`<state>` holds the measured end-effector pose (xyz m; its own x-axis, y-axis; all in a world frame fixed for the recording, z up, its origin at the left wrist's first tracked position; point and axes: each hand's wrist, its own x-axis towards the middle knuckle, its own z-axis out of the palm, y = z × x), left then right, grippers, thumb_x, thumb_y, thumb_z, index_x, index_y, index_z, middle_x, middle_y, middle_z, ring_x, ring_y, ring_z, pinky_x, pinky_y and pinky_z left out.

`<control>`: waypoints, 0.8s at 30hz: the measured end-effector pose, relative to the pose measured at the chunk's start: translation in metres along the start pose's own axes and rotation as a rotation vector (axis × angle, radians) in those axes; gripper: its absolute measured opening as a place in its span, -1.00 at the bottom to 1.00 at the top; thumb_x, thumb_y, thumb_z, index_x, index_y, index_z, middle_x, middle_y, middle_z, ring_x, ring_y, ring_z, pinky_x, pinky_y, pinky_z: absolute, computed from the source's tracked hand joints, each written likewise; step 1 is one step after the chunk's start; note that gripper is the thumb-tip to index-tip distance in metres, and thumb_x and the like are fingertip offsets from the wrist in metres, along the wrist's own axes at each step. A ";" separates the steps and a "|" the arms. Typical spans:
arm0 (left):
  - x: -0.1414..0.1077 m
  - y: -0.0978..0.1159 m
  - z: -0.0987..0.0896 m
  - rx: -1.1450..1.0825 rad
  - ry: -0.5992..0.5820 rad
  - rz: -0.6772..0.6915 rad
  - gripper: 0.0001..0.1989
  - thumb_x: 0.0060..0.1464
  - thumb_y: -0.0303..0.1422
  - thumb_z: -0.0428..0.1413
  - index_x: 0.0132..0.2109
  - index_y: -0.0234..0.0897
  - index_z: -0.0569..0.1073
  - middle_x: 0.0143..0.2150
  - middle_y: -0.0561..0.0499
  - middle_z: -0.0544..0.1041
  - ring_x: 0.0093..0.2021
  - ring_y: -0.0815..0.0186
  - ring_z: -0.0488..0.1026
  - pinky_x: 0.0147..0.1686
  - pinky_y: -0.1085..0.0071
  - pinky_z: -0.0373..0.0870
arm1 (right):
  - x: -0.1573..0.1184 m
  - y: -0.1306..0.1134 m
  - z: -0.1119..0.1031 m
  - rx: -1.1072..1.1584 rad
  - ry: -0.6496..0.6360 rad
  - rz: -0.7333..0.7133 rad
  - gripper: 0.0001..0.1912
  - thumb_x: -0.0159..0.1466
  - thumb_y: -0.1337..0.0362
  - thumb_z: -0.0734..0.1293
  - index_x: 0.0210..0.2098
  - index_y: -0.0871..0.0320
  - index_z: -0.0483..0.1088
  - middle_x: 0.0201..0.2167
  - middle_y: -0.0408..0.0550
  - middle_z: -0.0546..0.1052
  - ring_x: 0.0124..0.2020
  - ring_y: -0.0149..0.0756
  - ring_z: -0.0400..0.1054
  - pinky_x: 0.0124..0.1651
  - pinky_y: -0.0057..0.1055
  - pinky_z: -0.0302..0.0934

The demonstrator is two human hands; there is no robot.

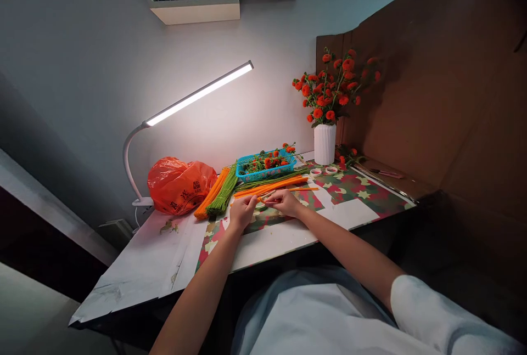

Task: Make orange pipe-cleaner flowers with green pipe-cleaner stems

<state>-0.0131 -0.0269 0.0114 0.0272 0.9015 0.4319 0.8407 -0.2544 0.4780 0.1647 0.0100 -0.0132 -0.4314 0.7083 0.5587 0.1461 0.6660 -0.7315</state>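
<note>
My left hand [242, 212] and my right hand [285, 203] meet over the front of the table, fingertips pinched. Between them runs a short orange chenille stem [261, 199], gripped by both hands; its exact shape is too small to make out. Just behind the hands lie loose orange chenille stems [274, 184], with thin green stems [269, 180] beyond. To the left rest a thick orange bundle [211, 197] and a green bundle [222, 197]. A pale ring-shaped roll [261, 206] sits partly hidden beneath my fingers.
A blue basket [263, 176] holds small orange flowers. A white ribbed vase [324, 145] of orange flowers stands behind two tape rolls [323, 172]. At left are a red plastic bag [179, 185] and a lit lamp [200, 94]. A cardboard panel [432, 86] borders the right.
</note>
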 end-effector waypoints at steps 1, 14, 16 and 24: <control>0.000 -0.001 -0.001 0.046 0.002 0.018 -0.54 0.12 -0.15 -0.16 -0.62 -0.26 0.34 -0.66 0.04 0.33 -0.57 0.34 0.25 -0.52 0.43 -0.05 | 0.001 0.001 -0.001 -0.023 -0.015 0.007 -0.63 0.12 -0.02 0.38 -0.43 0.19 0.59 -0.54 -0.04 0.51 -0.48 -0.34 0.32 -0.44 -0.45 0.15; 0.000 0.006 0.000 0.413 -0.044 0.172 -0.58 0.13 -0.16 -0.06 -0.55 -0.22 0.50 -0.55 -0.05 0.52 -0.52 0.30 0.38 -0.52 0.39 -0.07 | -0.002 -0.005 -0.024 -0.318 0.059 -0.096 -0.73 0.18 0.08 0.37 -0.47 0.13 0.56 -0.49 -0.06 0.56 -0.46 -0.36 0.36 -0.35 -0.44 0.12; 0.000 0.007 0.002 0.475 -0.031 0.121 -0.56 0.15 -0.12 -0.09 -0.51 -0.21 0.52 -0.51 -0.07 0.54 -0.49 0.27 0.41 -0.52 0.40 -0.07 | -0.003 -0.006 -0.022 -0.369 0.088 -0.113 -0.75 0.22 0.11 0.35 -0.44 0.13 0.56 -0.48 -0.07 0.55 -0.46 -0.37 0.35 -0.32 -0.43 0.11; -0.002 0.007 0.004 0.454 -0.031 -0.049 -0.48 0.21 -0.03 -0.18 -0.45 -0.22 0.49 -0.44 -0.07 0.56 -0.42 0.25 0.43 -0.54 0.41 -0.10 | -0.004 -0.002 -0.008 -0.192 0.033 -0.104 -0.75 0.24 0.15 0.31 -0.32 0.16 0.58 -0.41 0.01 0.56 -0.36 -0.27 0.41 -0.28 -0.39 0.24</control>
<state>-0.0047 -0.0290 0.0108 -0.0084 0.9206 0.3903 0.9931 -0.0380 0.1111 0.1738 0.0073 -0.0108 -0.4245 0.6387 0.6418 0.2709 0.7659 -0.5831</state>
